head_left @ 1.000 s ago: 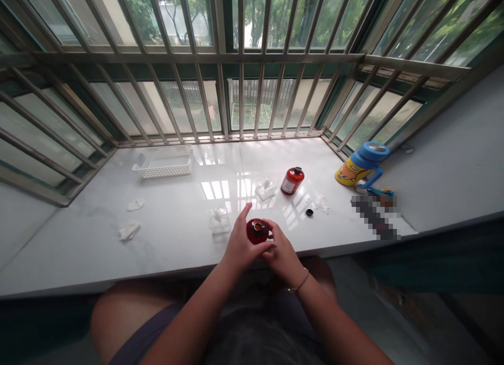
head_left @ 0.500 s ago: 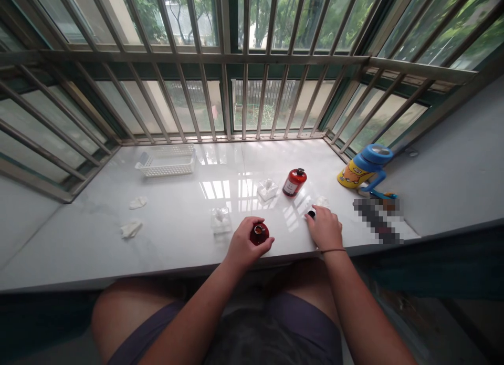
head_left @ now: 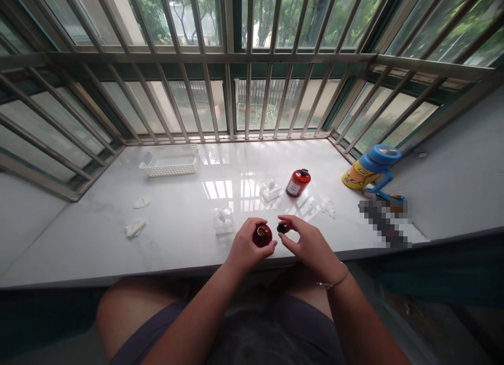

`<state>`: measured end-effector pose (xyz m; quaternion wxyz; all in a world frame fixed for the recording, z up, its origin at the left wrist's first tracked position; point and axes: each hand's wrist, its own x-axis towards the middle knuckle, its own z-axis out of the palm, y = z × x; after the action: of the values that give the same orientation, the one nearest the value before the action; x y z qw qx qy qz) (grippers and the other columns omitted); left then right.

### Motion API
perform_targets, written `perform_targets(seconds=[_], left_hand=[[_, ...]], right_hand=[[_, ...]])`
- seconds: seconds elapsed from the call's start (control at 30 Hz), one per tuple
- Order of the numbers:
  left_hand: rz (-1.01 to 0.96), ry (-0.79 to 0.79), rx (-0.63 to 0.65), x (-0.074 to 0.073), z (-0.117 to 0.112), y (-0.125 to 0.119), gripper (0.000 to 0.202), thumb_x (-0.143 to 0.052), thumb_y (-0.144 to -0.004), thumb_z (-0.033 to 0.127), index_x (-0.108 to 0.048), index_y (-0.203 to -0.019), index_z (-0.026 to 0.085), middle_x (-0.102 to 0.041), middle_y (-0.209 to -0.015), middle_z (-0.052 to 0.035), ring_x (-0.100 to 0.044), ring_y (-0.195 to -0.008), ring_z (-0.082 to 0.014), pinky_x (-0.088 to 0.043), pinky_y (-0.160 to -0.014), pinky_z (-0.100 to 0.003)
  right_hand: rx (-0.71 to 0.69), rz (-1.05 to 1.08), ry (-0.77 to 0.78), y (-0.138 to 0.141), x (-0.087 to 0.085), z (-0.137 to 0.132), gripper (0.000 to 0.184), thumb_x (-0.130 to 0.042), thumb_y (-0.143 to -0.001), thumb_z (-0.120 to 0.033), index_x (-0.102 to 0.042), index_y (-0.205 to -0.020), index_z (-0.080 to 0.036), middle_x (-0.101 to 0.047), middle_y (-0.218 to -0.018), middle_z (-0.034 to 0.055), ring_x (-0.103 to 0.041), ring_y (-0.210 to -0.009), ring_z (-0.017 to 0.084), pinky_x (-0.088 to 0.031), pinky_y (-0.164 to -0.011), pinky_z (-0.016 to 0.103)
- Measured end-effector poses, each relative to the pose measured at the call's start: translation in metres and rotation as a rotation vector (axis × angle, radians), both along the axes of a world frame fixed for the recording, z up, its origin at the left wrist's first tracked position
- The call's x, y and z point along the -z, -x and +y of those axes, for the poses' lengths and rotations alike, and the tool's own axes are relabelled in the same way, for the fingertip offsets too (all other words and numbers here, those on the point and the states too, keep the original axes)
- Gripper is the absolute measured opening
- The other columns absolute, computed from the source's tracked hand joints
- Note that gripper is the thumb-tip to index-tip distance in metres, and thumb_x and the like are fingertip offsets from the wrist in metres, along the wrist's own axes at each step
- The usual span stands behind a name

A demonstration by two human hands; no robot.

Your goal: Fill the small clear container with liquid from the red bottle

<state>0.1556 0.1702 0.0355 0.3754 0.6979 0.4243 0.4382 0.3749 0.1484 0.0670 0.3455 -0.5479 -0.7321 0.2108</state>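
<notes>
My left hand (head_left: 250, 242) wraps round a dark red glass bottle (head_left: 263, 242) that stands near the counter's front edge with its mouth uncovered. Just to the right of it, my right hand (head_left: 305, 241) pinches a small black bottle cap (head_left: 281, 228) between thumb and fingers. The cap is apart from the bottle's neck. Behind my hands stands a second red bottle (head_left: 298, 184), with a white label and a black top. Two clear square glass holders (head_left: 223, 221) with knobbed tops sit on the counter, one left of my left hand, the other beside the labelled bottle.
A white perforated basket (head_left: 170, 168) lies at the back left of the white counter (head_left: 98, 239). Crumpled tissues (head_left: 136, 227) rest on the left, another (head_left: 327, 207) on the right. A blue and yellow flask (head_left: 370, 168) stands at the right by a blurred-out item (head_left: 384, 223). Window bars line the back.
My right hand has moved left with the black cap, from beside the right-hand tissue to close by the bottle. My left hand keeps its hold on the bottle. The view has shifted slightly.
</notes>
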Motion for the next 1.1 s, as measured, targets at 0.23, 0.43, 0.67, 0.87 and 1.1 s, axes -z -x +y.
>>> perform_targets(seconds=[0.23,0.43,0.67,0.87,1.1], left_hand=[[-0.019,0.011,0.036,-0.002,0.0,-0.002,0.046,-0.074,-0.072,0.009,-0.067,-0.114,0.025,-0.069,-0.111,-0.0037,-0.07,-0.098,-0.022,-0.059,-0.085,-0.034],[0.028,-0.046,-0.006,-0.003,-0.001,-0.003,0.041,-0.076,-0.07,0.01,-0.065,-0.107,0.023,-0.068,-0.105,-0.004,-0.068,-0.095,-0.0231,-0.058,-0.084,-0.036],[0.024,-0.066,-0.02,-0.002,-0.001,-0.003,0.042,-0.081,-0.074,0.02,-0.065,-0.113,0.022,-0.07,-0.109,-0.0064,-0.071,-0.099,-0.0258,-0.061,-0.088,-0.04],[-0.001,-0.06,-0.033,-0.001,-0.001,-0.003,0.04,-0.082,-0.074,0.022,-0.064,-0.11,0.021,-0.07,-0.103,-0.0059,-0.071,-0.094,-0.0255,-0.061,-0.083,-0.039],[0.02,-0.065,-0.04,0.003,0.0,-0.004,0.045,-0.078,-0.074,0.02,-0.063,-0.117,0.022,-0.07,-0.111,-0.0069,-0.071,-0.102,-0.0265,-0.061,-0.092,-0.042]], right_hand=[[-0.128,-0.047,-0.036,0.036,-0.031,-0.004,0.035,-0.071,-0.095,-0.018,-0.068,-0.128,-0.029,-0.077,-0.111,0.0057,-0.074,-0.102,0.027,-0.063,-0.091,0.044],[-0.174,-0.052,-0.088,0.045,-0.031,0.003,0.026,-0.075,-0.093,-0.015,-0.076,-0.116,-0.029,-0.077,-0.11,0.0059,-0.073,-0.104,0.027,-0.064,-0.093,0.045],[-0.223,-0.117,-0.156,0.049,-0.031,0.004,0.032,-0.065,-0.102,-0.019,-0.076,-0.129,-0.031,-0.076,-0.12,0.0086,-0.072,-0.109,0.027,-0.065,-0.096,0.046],[-0.233,-0.17,-0.145,0.053,-0.034,0.008,0.037,-0.069,-0.1,-0.015,-0.07,-0.135,-0.028,-0.076,-0.109,0.0081,-0.072,-0.101,0.027,-0.065,-0.089,0.046],[-0.235,-0.134,-0.217,0.056,-0.031,0.002,0.029,-0.063,-0.102,-0.011,-0.072,-0.125,-0.025,-0.076,-0.121,0.0102,-0.072,-0.11,0.028,-0.065,-0.096,0.047]])
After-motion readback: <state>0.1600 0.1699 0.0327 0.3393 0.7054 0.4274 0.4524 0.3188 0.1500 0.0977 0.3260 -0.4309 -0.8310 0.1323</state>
